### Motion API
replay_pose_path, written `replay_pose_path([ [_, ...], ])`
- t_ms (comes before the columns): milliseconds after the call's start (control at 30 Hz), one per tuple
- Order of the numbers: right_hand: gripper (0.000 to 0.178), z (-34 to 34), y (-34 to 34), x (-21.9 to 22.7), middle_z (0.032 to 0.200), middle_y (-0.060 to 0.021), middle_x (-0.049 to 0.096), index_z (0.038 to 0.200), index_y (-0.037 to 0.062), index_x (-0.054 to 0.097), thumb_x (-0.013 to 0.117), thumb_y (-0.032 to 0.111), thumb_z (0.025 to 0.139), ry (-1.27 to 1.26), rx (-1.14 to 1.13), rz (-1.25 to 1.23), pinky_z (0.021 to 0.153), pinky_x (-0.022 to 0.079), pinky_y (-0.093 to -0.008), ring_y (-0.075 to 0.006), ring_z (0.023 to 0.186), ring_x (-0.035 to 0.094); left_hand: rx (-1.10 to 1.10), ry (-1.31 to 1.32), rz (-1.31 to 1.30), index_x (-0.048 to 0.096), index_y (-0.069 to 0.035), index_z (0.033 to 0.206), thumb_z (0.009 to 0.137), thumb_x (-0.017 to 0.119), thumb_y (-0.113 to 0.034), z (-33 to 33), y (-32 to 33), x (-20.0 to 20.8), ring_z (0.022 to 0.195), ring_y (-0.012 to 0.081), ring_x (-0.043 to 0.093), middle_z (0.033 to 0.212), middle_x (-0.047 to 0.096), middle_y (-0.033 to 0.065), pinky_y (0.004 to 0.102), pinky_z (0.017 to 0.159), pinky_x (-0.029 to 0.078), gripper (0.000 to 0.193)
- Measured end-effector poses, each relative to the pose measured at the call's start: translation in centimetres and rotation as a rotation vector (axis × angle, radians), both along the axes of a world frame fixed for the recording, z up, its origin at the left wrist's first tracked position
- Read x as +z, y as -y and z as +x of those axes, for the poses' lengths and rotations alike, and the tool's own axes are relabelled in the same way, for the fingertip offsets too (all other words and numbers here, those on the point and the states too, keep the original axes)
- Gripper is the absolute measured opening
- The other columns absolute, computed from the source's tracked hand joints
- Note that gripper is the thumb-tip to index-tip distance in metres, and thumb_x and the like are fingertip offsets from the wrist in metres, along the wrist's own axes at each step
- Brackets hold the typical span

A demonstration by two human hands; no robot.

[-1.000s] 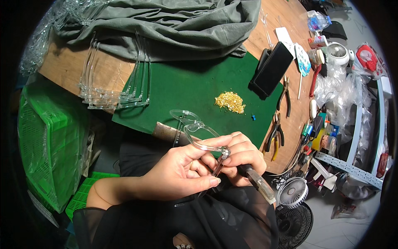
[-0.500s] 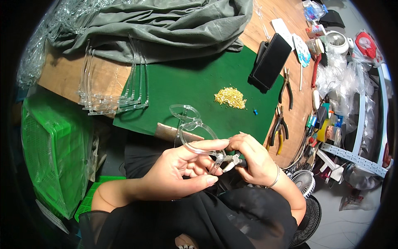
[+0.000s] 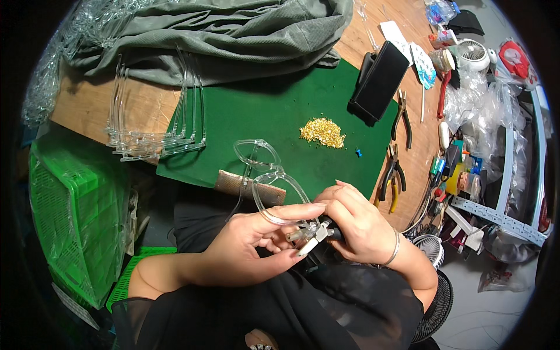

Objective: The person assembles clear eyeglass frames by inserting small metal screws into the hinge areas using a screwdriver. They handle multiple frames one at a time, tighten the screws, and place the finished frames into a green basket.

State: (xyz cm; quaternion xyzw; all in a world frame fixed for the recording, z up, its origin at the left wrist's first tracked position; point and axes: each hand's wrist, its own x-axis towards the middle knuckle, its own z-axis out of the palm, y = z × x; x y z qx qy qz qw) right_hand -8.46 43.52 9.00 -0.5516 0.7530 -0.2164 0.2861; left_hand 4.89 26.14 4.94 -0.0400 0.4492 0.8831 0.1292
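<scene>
Head view: left hand pinches a clear eyeglass frame by one end corner, thumb opposed to fingers; right hand is closed round dark-handled pliers, their pale metal head at that corner, exact contact unclear. Frame is held in the air, near side of the green mat. Judgement: brace close to the corner, keep the pliers square, squeeze lightly; clear plastic could mark. Long axis, across both rims, runs upper left to lower right, pinched end toward right hand.

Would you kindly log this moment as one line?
left grip: clear glasses frame | right grip: metal-headed tool at frame's corner | green mat: heaped gold bits
</scene>
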Motion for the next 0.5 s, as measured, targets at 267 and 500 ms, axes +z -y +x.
replay_pose_path([
  [267, 0.029, 0.6, -0.4, -0.6, 0.079, -0.0108, 0.049, 0.089, 0.0022, 0.053, 0.068, 0.008, 0.064, -0.082, -0.034, -0.089, 0.074, 0.041, -0.0382, -0.0288, 0.076, 0.052, 0.097, -0.225, -0.318, 0.052, -0.005, 0.128, 0.077, 0.063, 0.006, 0.0, -0.4, -0.1, 0.071, 0.0037, 0.054, 0.102, 0.064, 0.0048, 0.0182, 0.064, 0.047, 0.053],
  [500, 0.029, 1.0, -0.4, -1.2, 0.077, -0.01, 0.05, 0.085, 0.0028, 0.053, 0.067, 0.01, 0.061, -0.17, -0.048, -0.128, 0.072, 0.041, -0.0372, -0.0274, 0.074, 0.052, 0.105, -0.323, -0.355, 0.053, -0.003, 0.125, 0.073, 0.073, -0.002, -0.3, 0.1, 0.8, 0.066, 0.0097, 0.055, 0.09, 0.062, 0.0067, 0.0211, 0.06, 0.047, 0.056],
])
